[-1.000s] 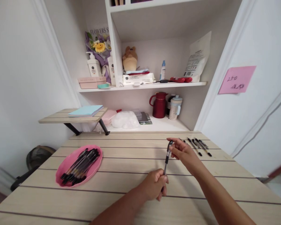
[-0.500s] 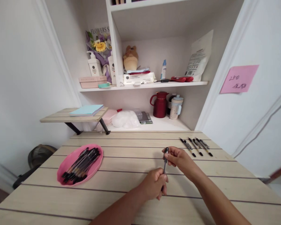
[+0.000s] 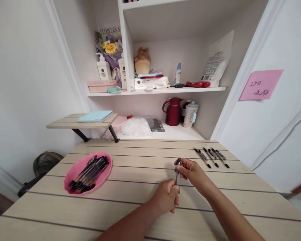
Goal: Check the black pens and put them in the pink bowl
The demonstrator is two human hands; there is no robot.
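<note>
Above the middle of the table I hold one pen (image 3: 177,176) with a black top and a clear barrel, tilted nearly upright. My left hand (image 3: 167,195) is closed around its lower part, hiding that end. My right hand (image 3: 189,170) pinches the black cap at the top between thumb and fingers. To the left, a pink dish (image 3: 107,176) holds a heap of black-capped pens (image 3: 91,174). On the right of the table several pens (image 3: 210,157) lie side by side, their caps off beside them or fitted; I cannot tell which.
Behind the table stands a white shelf (image 3: 165,91) with bottles, a plush toy and a packet of wipes. A red jug (image 3: 173,112) and a speckled cup (image 3: 190,115) stand below it. Blue paper (image 3: 95,115) lies on a small raised stand (image 3: 65,122) at the back left.
The view has shifted slightly, so the surroundings sit a little further right. Both hands keep their hold on the pen, with barely any movement.
</note>
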